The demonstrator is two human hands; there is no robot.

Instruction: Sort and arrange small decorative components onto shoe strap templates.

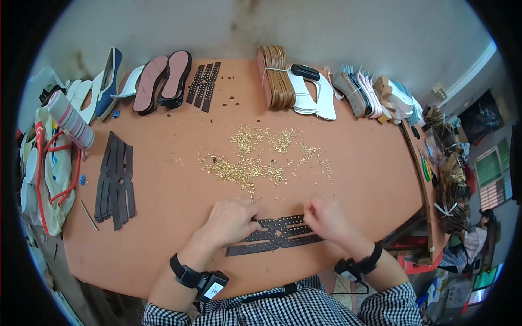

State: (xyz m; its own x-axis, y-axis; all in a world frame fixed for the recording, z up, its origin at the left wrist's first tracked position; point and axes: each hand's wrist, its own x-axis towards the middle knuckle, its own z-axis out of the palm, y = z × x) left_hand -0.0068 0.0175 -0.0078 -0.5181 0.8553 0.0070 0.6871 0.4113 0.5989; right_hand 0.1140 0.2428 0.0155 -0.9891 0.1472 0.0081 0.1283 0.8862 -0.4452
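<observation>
On the table in front of me lies a dark studded sandal upper [278, 233], cut into several strips that meet in the middle around a small diamond-shaped hole. My left hand [234, 220] is closed over its upper left strips, thumb and fingertips pinching there. At its upper right end my right hand [329, 217] is curled shut; the fingertips face away, so what they hold is hidden. Just beyond my hands spread loose gold-coloured studs [244, 168]. A stack of similar dark uppers [116, 185] lies to the left, with a thin metal tool [89, 215] beside it.
Along the back stand pink-lined soles [176, 76], another studded upper [204, 86], a tied bundle of brown soles [277, 79] and white cut pieces [315, 98]. A blue shoe [110, 81] and a bag with red handles [57, 174] sit left. Tied brown pieces [452, 198] are at right.
</observation>
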